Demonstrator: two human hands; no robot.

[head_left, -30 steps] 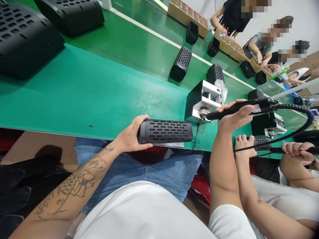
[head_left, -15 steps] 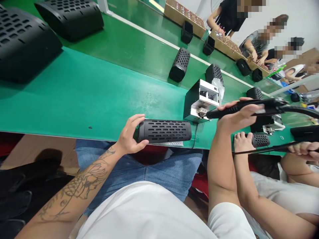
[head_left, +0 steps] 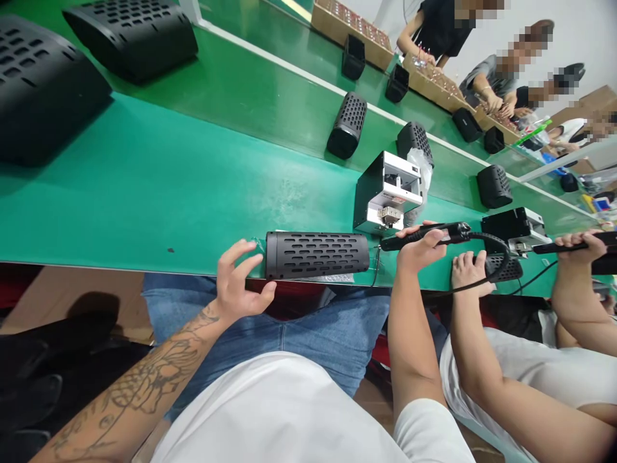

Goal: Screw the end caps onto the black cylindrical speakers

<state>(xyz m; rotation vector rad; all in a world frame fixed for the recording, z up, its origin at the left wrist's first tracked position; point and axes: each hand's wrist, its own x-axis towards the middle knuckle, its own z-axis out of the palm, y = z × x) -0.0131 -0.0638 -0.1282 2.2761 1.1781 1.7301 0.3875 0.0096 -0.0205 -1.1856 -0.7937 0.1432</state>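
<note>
Nearby, left hand [head_left: 238, 283] grip open beside 1 speaker [head_left: 318, 255], right hand [head_left: 418, 249] grip closed on 1 screwdriver [head_left: 427, 234].

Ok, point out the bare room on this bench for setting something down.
Widest bare patch: the green mat between the black cover and the metal box, behind the speaker. The left hand hovers open at the speaker's end. Crowded: right of the box, where the right hand grips the screwdriver beside a co-worker's hand.
</note>
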